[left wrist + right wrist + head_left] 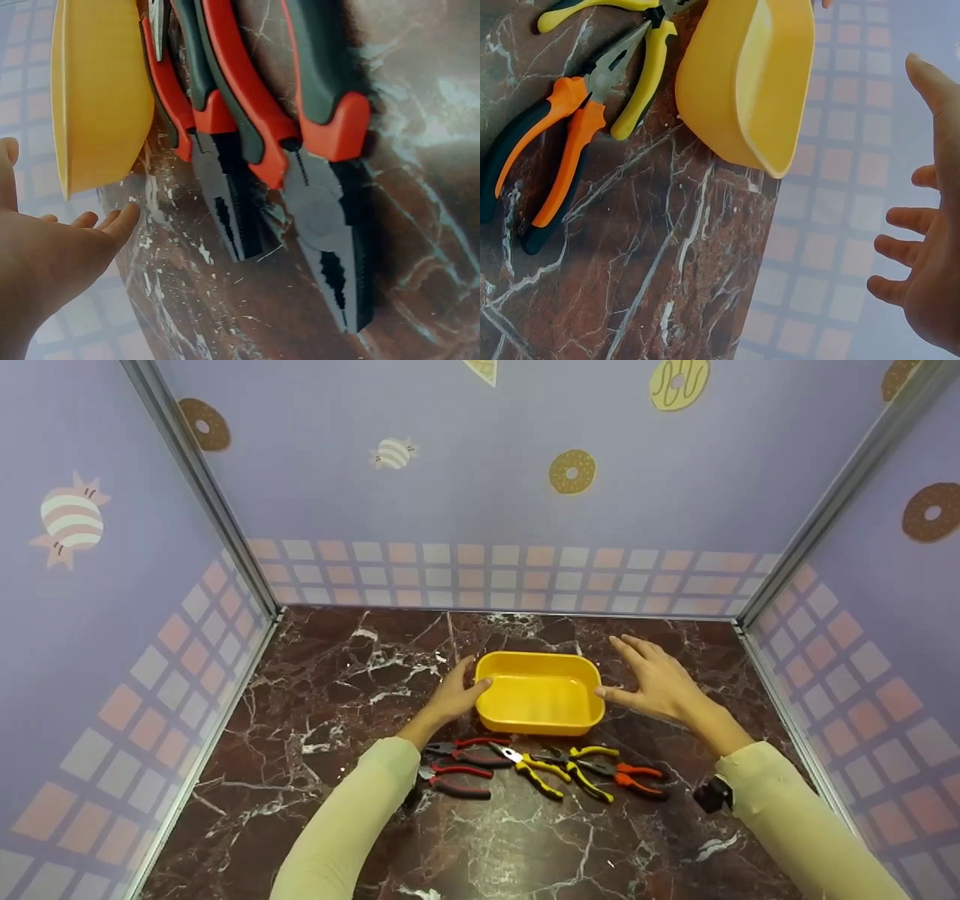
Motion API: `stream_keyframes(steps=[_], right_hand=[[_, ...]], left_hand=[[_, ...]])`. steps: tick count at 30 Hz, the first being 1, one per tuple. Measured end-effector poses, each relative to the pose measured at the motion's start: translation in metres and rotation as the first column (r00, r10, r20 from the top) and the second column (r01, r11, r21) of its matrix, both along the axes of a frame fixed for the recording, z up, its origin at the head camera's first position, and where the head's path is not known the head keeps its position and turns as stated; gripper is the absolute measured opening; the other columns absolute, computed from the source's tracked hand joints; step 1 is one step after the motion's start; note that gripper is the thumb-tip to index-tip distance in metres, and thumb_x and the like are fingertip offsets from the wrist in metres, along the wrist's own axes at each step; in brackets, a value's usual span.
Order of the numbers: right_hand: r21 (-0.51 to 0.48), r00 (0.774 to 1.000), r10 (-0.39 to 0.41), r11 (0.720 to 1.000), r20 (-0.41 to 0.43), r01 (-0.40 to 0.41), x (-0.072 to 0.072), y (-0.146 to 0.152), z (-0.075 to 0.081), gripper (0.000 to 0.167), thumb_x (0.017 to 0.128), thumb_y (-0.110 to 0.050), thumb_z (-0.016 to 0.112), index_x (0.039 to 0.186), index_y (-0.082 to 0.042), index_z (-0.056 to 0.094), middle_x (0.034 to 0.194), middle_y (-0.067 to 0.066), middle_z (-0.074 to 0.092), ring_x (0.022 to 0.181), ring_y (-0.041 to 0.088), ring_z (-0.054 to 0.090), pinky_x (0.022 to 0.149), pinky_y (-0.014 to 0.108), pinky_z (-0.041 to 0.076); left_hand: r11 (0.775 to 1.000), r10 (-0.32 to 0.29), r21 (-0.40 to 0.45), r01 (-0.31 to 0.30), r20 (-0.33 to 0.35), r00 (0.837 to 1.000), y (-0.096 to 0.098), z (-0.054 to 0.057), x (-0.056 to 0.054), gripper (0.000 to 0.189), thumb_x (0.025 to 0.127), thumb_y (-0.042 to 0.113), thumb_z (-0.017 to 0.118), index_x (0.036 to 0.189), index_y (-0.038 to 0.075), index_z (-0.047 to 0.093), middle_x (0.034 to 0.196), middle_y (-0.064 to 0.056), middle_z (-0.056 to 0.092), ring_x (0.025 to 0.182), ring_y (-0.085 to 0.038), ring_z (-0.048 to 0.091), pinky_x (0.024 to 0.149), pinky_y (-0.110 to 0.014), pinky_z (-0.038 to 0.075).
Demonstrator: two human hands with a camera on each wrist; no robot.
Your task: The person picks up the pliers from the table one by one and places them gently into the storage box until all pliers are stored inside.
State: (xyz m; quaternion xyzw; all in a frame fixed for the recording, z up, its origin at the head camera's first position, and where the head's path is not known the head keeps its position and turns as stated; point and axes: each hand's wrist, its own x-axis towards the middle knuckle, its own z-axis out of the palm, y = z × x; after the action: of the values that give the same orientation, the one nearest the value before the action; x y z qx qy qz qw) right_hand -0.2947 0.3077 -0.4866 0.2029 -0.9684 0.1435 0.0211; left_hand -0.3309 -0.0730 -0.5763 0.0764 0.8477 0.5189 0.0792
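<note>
An empty yellow plastic bin (538,727) sits upright on the dark marbled tabletop. My left hand (452,695) is at its left end, fingers extended along the outside and thumb at the rim. At the right end, my right hand (660,682) spreads its fingers, with the thumb tip right by the rim; the right wrist view shows the palm beside the bin. Several pliers lie in a row on the near side: red-and-black combination pliers (319,214) and a similar smaller-looking pair (219,169) at left, yellow-and-black pliers (525,766) mid-row, and orange-and-black long-nose pliers (577,112) at right.
Lilac panels with printed sweets and pink and white squares enclose the table at the back wall (480,495), the left wall (97,607) and the right wall (892,607). Metal corner posts (217,510) join them. A small black object (712,795) is at the right sleeve.
</note>
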Motion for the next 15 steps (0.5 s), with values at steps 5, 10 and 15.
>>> stream_keyframes(steps=[5, 10, 15], right_hand=[[-0.002, 1.000, 0.010, 1.000, 0.003, -0.010, 0.001, 0.003, -0.002, 0.105, 0.091, -0.079, 0.062, 0.168, -0.015, 0.032, 0.169, 0.021, 0.032, 0.151, 0.050, 0.033, 0.113, 0.079, 0.034], [0.003, 1.000, 0.016, 1.000, 0.018, -0.016, 0.002, 0.008, -0.007, 0.104, 0.090, -0.078, 0.065, 0.167, -0.015, 0.035, 0.166, 0.022, 0.036, 0.149, 0.051, 0.036, 0.111, 0.078, 0.038], [0.027, 0.999, 0.031, 0.999, 0.025, -0.031, 0.005, 0.011, -0.010, 0.102, 0.089, -0.077, 0.068, 0.165, -0.015, 0.040, 0.163, 0.022, 0.042, 0.146, 0.052, 0.040, 0.109, 0.077, 0.041]], left_hand=[[0.997, 0.004, 0.073, -0.010, 0.082, 0.997, 0.001, -0.002, 0.002, 0.073, 0.108, 0.028, 0.061, 0.165, -0.002, 0.027, 0.159, -0.026, 0.045, 0.143, -0.039, 0.049, 0.119, -0.049, 0.045], [0.992, 0.019, 0.122, -0.039, 0.162, 0.987, 0.002, -0.007, 0.001, 0.070, 0.109, 0.025, 0.060, 0.165, -0.001, 0.026, 0.157, -0.026, 0.047, 0.138, -0.038, 0.055, 0.111, -0.048, 0.053], [0.973, 0.016, 0.220, -0.071, 0.243, 0.970, 0.005, -0.011, 0.000, 0.066, 0.110, 0.018, 0.058, 0.165, 0.000, 0.026, 0.158, -0.025, 0.045, 0.128, -0.038, 0.062, 0.098, -0.049, 0.062]])
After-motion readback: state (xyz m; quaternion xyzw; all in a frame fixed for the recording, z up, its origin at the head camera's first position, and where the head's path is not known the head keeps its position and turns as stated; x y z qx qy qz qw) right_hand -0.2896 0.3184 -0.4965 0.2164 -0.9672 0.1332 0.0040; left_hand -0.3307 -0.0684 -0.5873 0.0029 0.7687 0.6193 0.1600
